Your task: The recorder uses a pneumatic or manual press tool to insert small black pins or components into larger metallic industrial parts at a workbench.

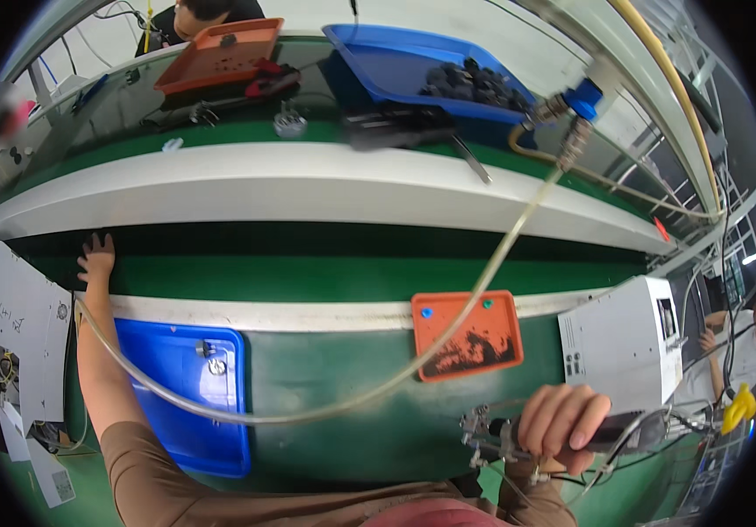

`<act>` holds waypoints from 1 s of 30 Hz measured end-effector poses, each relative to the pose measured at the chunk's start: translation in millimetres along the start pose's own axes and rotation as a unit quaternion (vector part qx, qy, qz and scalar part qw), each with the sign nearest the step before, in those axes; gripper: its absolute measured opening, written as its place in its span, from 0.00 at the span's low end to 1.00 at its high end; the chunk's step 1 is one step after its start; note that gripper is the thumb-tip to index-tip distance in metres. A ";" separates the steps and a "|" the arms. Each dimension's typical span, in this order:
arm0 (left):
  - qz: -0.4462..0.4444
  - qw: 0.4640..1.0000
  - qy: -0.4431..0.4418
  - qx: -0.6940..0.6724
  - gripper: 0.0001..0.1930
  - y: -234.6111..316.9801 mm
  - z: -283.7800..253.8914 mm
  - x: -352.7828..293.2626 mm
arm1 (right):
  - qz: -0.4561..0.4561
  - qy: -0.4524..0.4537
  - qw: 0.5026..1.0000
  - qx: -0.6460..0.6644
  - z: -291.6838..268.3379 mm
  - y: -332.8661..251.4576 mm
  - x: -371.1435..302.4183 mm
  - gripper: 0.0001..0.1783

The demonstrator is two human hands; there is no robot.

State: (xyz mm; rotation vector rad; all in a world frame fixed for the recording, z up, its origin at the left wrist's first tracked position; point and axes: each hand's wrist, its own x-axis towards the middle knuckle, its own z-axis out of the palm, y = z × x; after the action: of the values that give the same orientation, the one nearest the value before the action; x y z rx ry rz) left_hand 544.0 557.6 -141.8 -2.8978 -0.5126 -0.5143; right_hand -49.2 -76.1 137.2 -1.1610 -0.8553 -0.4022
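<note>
My left hand (97, 258) is stretched far forward over the green belt (290, 274), its fingers spread and nothing visible in them. At the lower right my right hand (562, 423) wraps round a dark electric screwdriver (628, 432), which lies nearly level. Its metal head (481, 432) points left. A clear hose (330, 413) sweeps in a loop across the bench. Beneath my left arm stands a blue tray (187, 450) with a few small metal parts (216, 365) in it. Beyond the screwdriver head sits an orange tray (510, 327) holding many small dark pieces, probably screws.
White machine boxes flank me, one on the left (31, 325) and one on the right (619, 338). A raised shelf edge (308, 195) crosses ahead. Above it are a blue bin (387, 66) of dark parts, another orange tray (194, 75) and tools. Other people are nearby.
</note>
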 end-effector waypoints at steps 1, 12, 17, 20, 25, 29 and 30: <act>0.089 0.996 -0.010 0.010 0.23 4.1 -4.2 -0.7 | -0.006 0.000 1.000 0.005 -2.0 -1.4 1.1 0.20; 0.484 0.836 -0.205 -0.157 0.33 126.7 -344.2 -358.0 | 0.068 0.148 0.986 -0.034 -3.9 -12.4 -1.1 0.23; 0.585 0.708 -0.312 -0.242 0.31 136.1 -379.8 -509.1 | 0.070 0.122 0.989 -0.055 -9.3 -25.7 -10.6 0.20; 0.624 0.680 -0.279 -0.264 0.30 150.6 -372.0 -549.4 | 0.067 0.067 0.993 -0.073 -18.1 -24.9 -7.0 0.21; 0.661 0.651 -0.211 -0.306 0.25 181.3 -363.2 -549.5 | 0.085 -0.049 0.990 -0.098 -49.9 -29.7 -7.0 0.23; 0.563 0.603 -0.198 -0.530 0.19 198.9 -346.4 -552.3 | 0.094 -0.084 0.989 -0.072 -56.0 -22.2 -2.0 0.23; 0.525 0.649 -0.228 -0.500 0.20 199.7 -352.3 -551.4 | 0.098 -0.070 0.989 -0.082 -51.7 -24.1 -3.3 0.24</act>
State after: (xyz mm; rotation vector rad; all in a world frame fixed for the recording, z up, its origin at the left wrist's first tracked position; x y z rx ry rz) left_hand 21.0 130.8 -30.1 -3.3813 1.9785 0.2733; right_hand -48.2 -133.0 142.6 -1.4258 -0.8315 -0.2333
